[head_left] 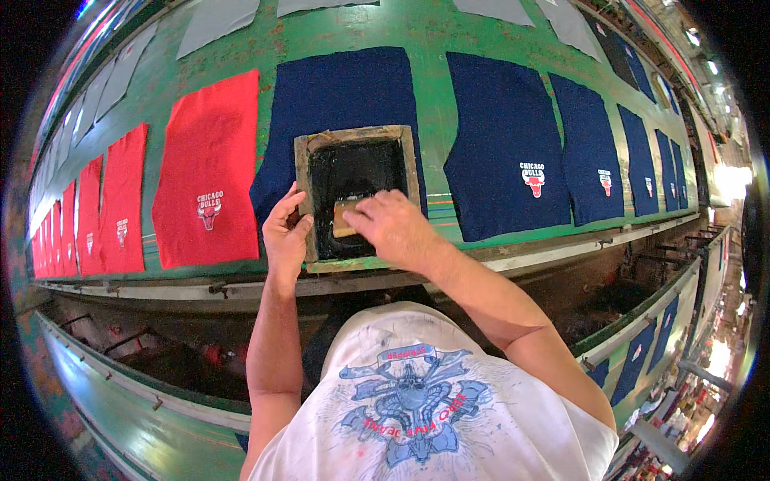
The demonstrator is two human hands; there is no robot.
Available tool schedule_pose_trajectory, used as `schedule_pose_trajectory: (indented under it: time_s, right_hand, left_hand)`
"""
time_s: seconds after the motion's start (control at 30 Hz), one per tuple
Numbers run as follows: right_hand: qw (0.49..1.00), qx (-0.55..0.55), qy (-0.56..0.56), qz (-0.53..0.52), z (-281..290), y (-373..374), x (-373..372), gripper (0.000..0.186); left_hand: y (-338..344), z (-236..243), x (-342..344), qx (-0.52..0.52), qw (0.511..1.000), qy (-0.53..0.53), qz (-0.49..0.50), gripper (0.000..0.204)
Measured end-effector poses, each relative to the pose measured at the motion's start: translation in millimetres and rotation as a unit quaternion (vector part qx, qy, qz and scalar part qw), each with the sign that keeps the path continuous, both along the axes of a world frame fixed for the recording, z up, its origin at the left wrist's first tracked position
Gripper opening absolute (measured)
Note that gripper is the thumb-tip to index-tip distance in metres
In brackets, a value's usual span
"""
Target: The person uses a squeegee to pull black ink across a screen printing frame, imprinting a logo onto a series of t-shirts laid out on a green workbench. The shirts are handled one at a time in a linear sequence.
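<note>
A wooden-framed printing screen (pixel 301 168) with dark ink inside lies on a navy fabric panel (pixel 349 88), covering its lower part. My left hand (pixel 285 232) grips the left side of the frame, thumb bent round its edge. Inside the screen, my right hand (pixel 397 228) is closed on a squeegee with a light wooden handle (pixel 343 223). The squeegee stands near the lower middle of the mesh; its blade is hard to make out against the black. Whatever is under the screen is hidden.
Red fabric panels (pixel 210 160) with small bull-head prints line the green table (pixel 433 96) to the left. Printed navy panels (pixel 509 152) run along the right, grey pieces (pixel 216 24) across the far side. A metal rail (pixel 216 289) edges the table; another table (pixel 152 425) stands behind me.
</note>
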State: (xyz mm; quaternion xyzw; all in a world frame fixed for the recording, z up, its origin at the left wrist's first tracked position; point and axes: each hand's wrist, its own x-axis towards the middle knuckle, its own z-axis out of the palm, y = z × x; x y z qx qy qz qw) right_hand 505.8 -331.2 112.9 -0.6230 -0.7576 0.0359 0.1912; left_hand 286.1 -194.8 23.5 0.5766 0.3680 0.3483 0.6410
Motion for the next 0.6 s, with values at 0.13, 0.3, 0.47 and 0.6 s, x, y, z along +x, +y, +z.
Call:
schedule_pose_trajectory:
  time_s: [0.13, 0.3, 0.47, 0.6]
  right_hand:
    - [0.999, -0.031, -0.017, 0.004, 4.9, -33.2, -24.6, 0.03]
    - [0.998, -0.06, 0.013, 0.016, 9.0, -51.5, -33.3, 0.033]
    - [0.987, -0.076, 0.144, 0.0, 14.1, -62.6, -24.3, 0.051]
    - [0.961, 0.013, 0.211, -0.177, 11.8, -70.6, -16.3, 0.055]
  left_hand:
    - [0.4, 5.3, 1.8, -0.015, 0.999, 0.029, 0.006, 0.052]
    - [1.7, 7.9, 3.7, -0.013, 1.0, 0.024, 0.004, 0.052]
    - [-6.1, 4.8, 6.9, 0.043, 0.993, 0.104, 0.026, 0.05]
    - [-13.8, 1.5, 10.8, 0.082, 0.99, 0.102, 0.043, 0.049]
